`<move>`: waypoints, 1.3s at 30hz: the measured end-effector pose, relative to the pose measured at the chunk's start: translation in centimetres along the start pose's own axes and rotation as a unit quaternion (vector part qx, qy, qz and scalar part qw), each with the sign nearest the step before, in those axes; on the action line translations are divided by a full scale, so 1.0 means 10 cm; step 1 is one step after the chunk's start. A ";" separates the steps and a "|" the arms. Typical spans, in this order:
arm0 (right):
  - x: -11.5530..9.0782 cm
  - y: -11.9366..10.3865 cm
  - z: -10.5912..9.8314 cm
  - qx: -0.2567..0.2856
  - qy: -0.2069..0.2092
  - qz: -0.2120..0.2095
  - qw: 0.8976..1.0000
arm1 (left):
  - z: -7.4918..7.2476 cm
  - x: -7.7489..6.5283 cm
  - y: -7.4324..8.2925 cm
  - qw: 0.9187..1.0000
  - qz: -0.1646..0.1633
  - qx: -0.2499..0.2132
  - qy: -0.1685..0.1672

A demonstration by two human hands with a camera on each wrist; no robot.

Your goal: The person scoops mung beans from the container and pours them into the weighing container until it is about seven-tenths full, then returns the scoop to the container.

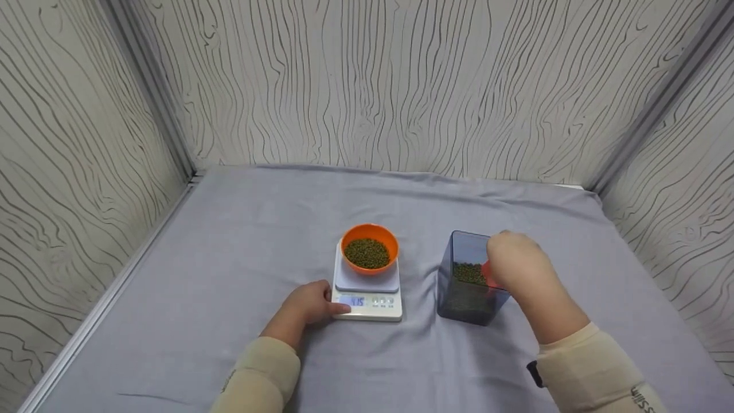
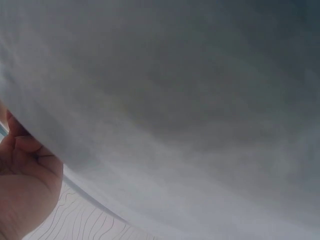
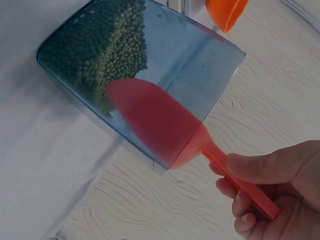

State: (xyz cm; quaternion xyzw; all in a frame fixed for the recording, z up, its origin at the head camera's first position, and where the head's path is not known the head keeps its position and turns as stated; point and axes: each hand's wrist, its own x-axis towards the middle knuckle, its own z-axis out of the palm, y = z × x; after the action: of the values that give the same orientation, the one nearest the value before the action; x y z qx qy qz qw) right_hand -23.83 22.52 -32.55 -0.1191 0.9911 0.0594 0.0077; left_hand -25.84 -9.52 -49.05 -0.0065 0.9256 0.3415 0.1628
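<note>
My right hand point(image 1: 519, 261) holds a red scoop point(image 3: 160, 120) by its handle, thumb along the top and fingers wrapped round it. The scoop's blade is inside a clear bluish container point(image 3: 200, 75), its tip at the heap of green beans point(image 3: 120, 45). On the left, a white kitchen scale point(image 1: 375, 312) carries an orange bowl point(image 1: 370, 271) partly filled with the same kind of beans point(image 1: 367, 253). My left hand point(image 1: 309, 302) grips the scale's front left corner, thumb on top beside the lit display point(image 1: 352, 301). In the left wrist view, its curled fingers point(image 2: 30, 155) are partly hidden.
A grey cloth point(image 1: 258, 229) with wrinkles covers the table. The container stands a short way right of the scale. Pale wood-patterned panels point(image 1: 367, 86) rise at the back and both sides, with grey metal posts point(image 1: 152, 86) at the corners.
</note>
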 end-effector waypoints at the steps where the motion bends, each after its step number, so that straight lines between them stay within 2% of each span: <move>1: 0.00 -0.03 0.01 -0.005 0.005 -0.002 1.000 | 0.00 0.00 0.00 1.000 0.000 0.001 0.000; 3: 0.02 -0.05 0.05 -0.003 0.009 -0.002 1.000 | 0.01 0.01 -0.01 1.000 0.003 0.004 0.001; 6: 0.06 -0.04 0.11 0.016 -0.013 -0.001 1.000 | 0.02 0.02 -0.02 1.000 0.007 0.002 0.003; 10: 0.09 0.05 0.20 0.050 -0.036 -0.024 0.998 | 0.03 0.02 -0.03 1.000 0.013 0.001 0.005; 15: 0.11 0.14 0.27 0.065 -0.051 -0.053 0.995 | 0.02 0.01 -0.03 1.000 0.019 0.007 0.006; 21: 0.14 0.15 0.30 0.081 -0.042 -0.053 0.994 | 0.01 0.02 -0.03 1.000 0.015 0.008 0.002; 28: 0.19 0.14 0.32 0.119 -0.040 -0.029 0.992 | 0.01 0.03 -0.03 1.000 0.003 -0.002 -0.003; 34: 0.22 0.14 0.46 0.130 -0.020 -0.027 0.991 | 0.00 0.02 -0.03 1.000 0.000 -0.005 -0.004; 39: 0.25 0.16 0.58 0.160 -0.011 -0.028 0.987 | 0.01 0.02 -0.02 1.000 -0.002 -0.005 -0.007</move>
State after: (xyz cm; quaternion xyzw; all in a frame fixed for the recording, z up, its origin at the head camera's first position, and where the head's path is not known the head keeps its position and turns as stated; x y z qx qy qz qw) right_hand -26.65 24.16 -38.15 -0.1433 0.9839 -0.0991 0.0391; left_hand -25.98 -9.60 -49.27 -0.0067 0.9227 0.3460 0.1698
